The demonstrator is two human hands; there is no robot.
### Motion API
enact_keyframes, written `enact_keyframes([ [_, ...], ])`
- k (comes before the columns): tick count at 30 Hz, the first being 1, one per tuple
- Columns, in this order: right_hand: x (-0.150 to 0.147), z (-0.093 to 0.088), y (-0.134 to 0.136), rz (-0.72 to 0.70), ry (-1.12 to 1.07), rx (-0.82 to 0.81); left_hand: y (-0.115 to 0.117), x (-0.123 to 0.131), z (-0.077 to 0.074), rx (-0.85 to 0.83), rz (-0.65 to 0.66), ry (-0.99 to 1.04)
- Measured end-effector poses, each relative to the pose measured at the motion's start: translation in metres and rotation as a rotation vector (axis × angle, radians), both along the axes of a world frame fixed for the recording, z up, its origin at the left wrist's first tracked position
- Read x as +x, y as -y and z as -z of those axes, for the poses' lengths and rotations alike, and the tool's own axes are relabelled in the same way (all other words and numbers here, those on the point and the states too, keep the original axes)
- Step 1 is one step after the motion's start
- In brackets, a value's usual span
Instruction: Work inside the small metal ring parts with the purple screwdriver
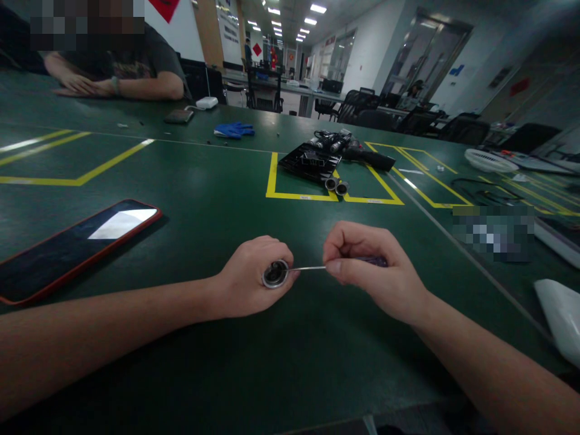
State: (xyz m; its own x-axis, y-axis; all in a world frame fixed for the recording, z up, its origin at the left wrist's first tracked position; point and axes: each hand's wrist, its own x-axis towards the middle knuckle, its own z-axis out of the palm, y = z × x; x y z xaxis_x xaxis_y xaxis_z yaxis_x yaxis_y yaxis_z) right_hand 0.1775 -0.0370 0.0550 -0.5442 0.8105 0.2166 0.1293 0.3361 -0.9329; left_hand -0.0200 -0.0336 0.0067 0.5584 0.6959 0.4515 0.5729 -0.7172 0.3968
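My left hand (254, 281) is closed around a short round metal part (274, 275), its open ring-shaped end facing me and its inside dark. In my right hand (376, 266) is a screwdriver (312, 268), gripped between thumb and fingers. Its thin shaft points left and reaches the side of the metal part; the exact spot where the tip meets it is hidden by my left fingers. The dark handle shows partly inside my right palm. Both hands are held over the green table (290, 374).
Farther back, a black plastic bag (308, 162), dark cables and round metal connectors (336, 186) lie by yellow tape. A phone (81, 248) lies left, a blue glove (234, 130) beyond. Across the table sits a person (136, 66). A white object (559, 317) is at right.
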Motion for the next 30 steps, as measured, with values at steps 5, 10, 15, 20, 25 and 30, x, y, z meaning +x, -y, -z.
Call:
enact_keyframes([
  [5,0.006,0.017,-0.004,-0.001,-0.191,-0.214,0.001,0.001,-0.001,-0.029,0.024,-0.001],
  [10,0.008,0.024,0.001,0.02,-0.21,-0.221,0.001,0.001,-0.001,-0.019,0.028,-0.012],
  [15,0.011,0.012,0.011,0.051,-0.029,0.026,0.0,0.0,0.0,-0.018,0.04,-0.054],
  [20,0.012,0.014,0.01,0.036,-0.037,-0.002,0.0,0.001,0.001,-0.007,0.057,-0.071],
  [25,0.01,0.028,0.005,0.022,-0.177,-0.086,0.0,0.002,-0.001,0.004,0.034,-0.061],
  [30,0.007,0.024,0.01,-0.044,-0.022,0.155,0.0,0.001,0.0,-0.011,0.005,-0.056],
])
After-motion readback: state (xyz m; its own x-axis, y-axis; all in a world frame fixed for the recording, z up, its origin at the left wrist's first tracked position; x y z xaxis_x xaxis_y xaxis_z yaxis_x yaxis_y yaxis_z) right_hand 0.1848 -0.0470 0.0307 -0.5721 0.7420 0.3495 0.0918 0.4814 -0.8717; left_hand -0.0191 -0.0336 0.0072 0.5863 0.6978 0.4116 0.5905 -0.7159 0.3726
